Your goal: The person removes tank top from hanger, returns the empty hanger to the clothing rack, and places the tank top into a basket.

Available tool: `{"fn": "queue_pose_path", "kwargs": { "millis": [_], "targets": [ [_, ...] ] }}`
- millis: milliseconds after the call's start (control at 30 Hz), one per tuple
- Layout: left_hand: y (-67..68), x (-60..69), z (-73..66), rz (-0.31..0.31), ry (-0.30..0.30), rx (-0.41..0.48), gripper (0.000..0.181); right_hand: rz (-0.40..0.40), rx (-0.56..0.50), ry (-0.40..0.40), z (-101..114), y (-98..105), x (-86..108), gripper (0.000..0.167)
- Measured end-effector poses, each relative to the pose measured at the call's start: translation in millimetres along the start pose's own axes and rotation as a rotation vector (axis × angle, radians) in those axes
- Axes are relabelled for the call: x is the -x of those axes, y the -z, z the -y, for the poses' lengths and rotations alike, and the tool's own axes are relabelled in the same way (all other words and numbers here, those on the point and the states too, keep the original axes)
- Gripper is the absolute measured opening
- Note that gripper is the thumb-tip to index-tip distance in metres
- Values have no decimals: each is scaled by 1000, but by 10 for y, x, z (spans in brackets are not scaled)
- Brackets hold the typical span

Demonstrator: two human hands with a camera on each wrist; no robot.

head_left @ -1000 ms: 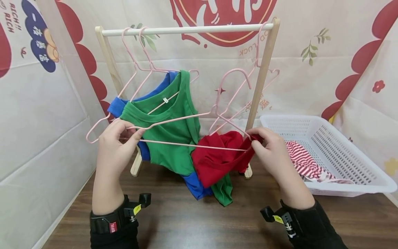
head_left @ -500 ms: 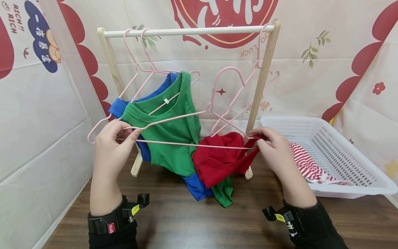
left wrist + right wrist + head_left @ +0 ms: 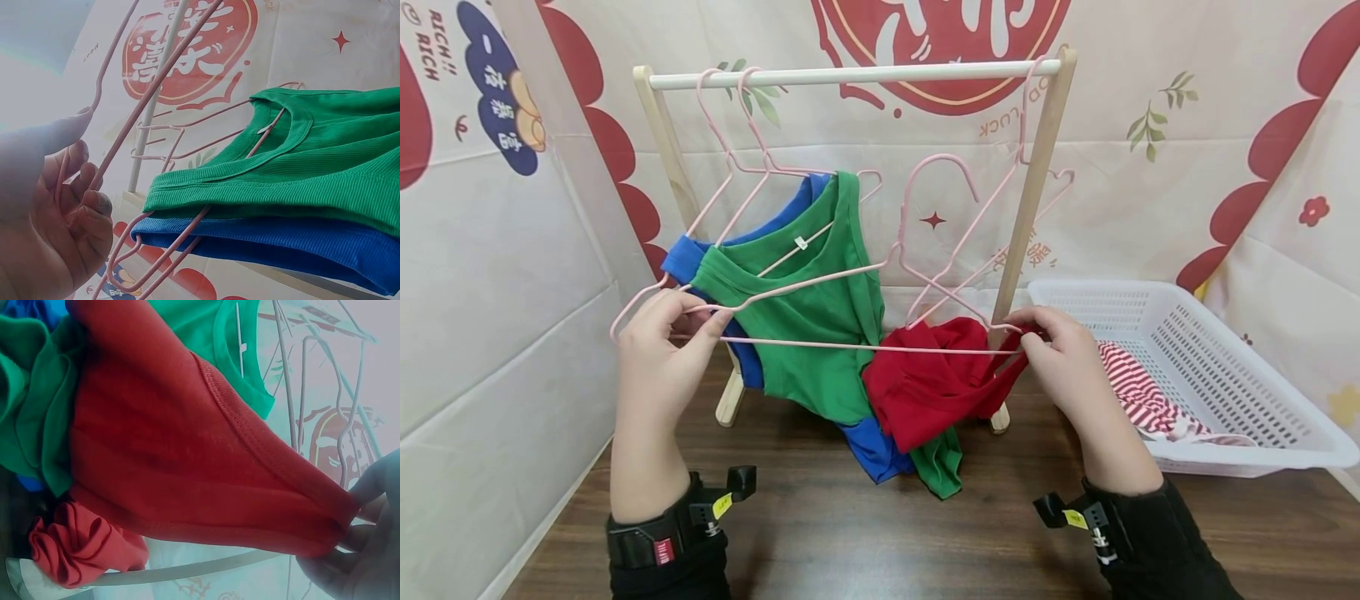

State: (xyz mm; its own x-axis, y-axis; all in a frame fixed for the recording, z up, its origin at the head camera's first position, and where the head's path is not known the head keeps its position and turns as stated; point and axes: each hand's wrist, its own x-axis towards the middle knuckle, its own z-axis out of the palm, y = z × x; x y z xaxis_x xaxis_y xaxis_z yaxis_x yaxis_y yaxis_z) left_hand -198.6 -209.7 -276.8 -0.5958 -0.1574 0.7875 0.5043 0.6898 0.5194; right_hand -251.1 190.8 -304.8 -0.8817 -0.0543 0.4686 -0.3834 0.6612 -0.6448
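Observation:
A pink hanger (image 3: 820, 285) is held level between both hands, its hook upward. The left hand (image 3: 662, 350) pinches its left end, fingers curled round the wire, as the left wrist view also shows. Its right end meets the edge of a red garment (image 3: 925, 383), which the right hand (image 3: 1063, 354) pinches. In the right wrist view the red cloth (image 3: 175, 444) stretches taut toward the fingers. Behind the hanger, a green garment (image 3: 797, 333) and a blue garment (image 3: 681, 258) hang on pink hangers.
A rack with a white bar (image 3: 865, 75) stands at the back; an unclothed pink hanger (image 3: 1024, 125) hangs at its right end. To the right is a white basket (image 3: 1285, 417) with a red-striped garment (image 3: 1135, 387). Brown tabletop (image 3: 880, 542) lies in front.
The left hand and held hanger have shifted slightly left, and the hook has moved left. The right hand has moved slightly right, drawing the red edge with it around the hanger's right end.

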Motion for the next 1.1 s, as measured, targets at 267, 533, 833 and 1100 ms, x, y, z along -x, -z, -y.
{"fn": "queue_pose_path", "kwargs": {
  "millis": [267,533,833,1100],
  "targets": [
    [7,0,1,-3,-6,-3,16,35,33,-17,-37,9,-20,30],
    [11,0,2,-14,0,7,15,43,55,-28,-53,27,-26,30],
    [11,-3,-7,-30,10,24,16,-4,57,2,-16,42,2,28],
    [2,-8,-18,-62,19,57,18,-129,28,16,68,69,41,29]
  ]
}}
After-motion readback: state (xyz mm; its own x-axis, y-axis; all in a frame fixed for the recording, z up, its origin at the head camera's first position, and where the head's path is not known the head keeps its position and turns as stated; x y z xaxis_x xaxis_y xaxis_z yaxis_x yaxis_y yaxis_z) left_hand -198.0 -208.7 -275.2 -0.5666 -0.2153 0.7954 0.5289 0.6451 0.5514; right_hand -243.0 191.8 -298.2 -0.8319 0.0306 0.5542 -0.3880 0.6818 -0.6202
